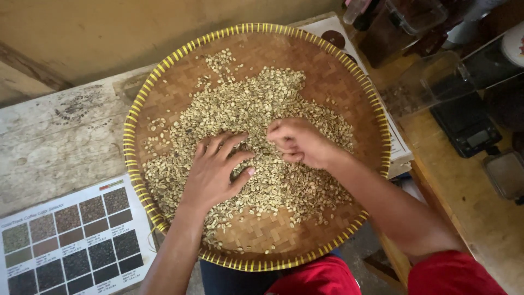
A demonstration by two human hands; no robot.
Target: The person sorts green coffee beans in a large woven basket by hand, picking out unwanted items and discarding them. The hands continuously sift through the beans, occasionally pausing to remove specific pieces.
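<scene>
The left hand (214, 169) lies flat on the heap of pale green beans (256, 136), fingers spread and palm down, closed on nothing, while the right hand (297, 143) sits just beside it with the fingertips bunched together as if pinching a bean or two; whether anything is in fact caught in that grip cannot be told, since the fingers hide it. The beans lie loose across the middle of the round woven tray (349, 71), a shallow brown basket with a yellow-wrapped rim, which rests on the person's lap and against the edge of the worn wooden table (60, 136). Picking through the heap would go best, I judge, with the flat hand thinning the beans to a single layer so each one shows, and the pinching hand lifting only the odd ones out, keeping strokes short so nothing spills over the low rim. At the lower left a white printed chart (71, 240) lies on the table, a grid of small square pictures running from greenish through brown to near black, with fine lettering beneath each. A second white sheet (333, 33) with dark round spots lies partly under the far side of the tray. To the right stand clear plastic containers (426, 82) and a small dark scale (466, 128)
</scene>
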